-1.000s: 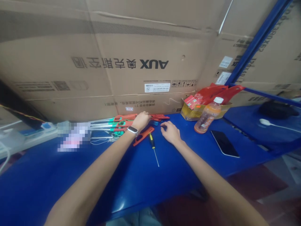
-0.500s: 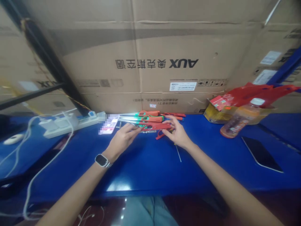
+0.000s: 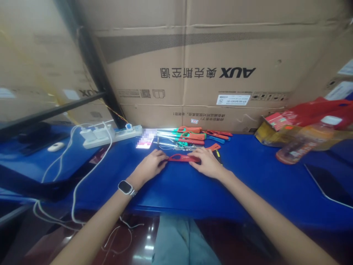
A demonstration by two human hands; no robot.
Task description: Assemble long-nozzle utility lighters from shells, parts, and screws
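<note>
A red lighter handle shell [image 3: 178, 158] lies crosswise low over the blue table, its loop-shaped opening toward the left. My left hand [image 3: 151, 165] pinches its left end between curled fingers. My right hand [image 3: 206, 162] grips the right end, covering part of it. Just behind are several long-necked lighters [image 3: 190, 135] in orange, red and green, with metal tubes pointing left. Small metal parts [image 3: 186, 148] lie in front of them. An orange casing piece [image 3: 215, 147] and a black-and-yellow handle [image 3: 218, 156] show beside my right hand.
A lit phone [image 3: 145, 141] lies left of the lighters, near a white power strip [image 3: 121, 137] with cables. At right are a drink bottle [image 3: 306, 141], a yellow carton [image 3: 264, 134] with red plastic, and a dark phone [image 3: 328, 184]. A large cardboard box [image 3: 206, 48] stands behind.
Both hands have brought the red shell toward me, away from the lighter pile. The camera view has turned left, so the surroundings appear further right.
</note>
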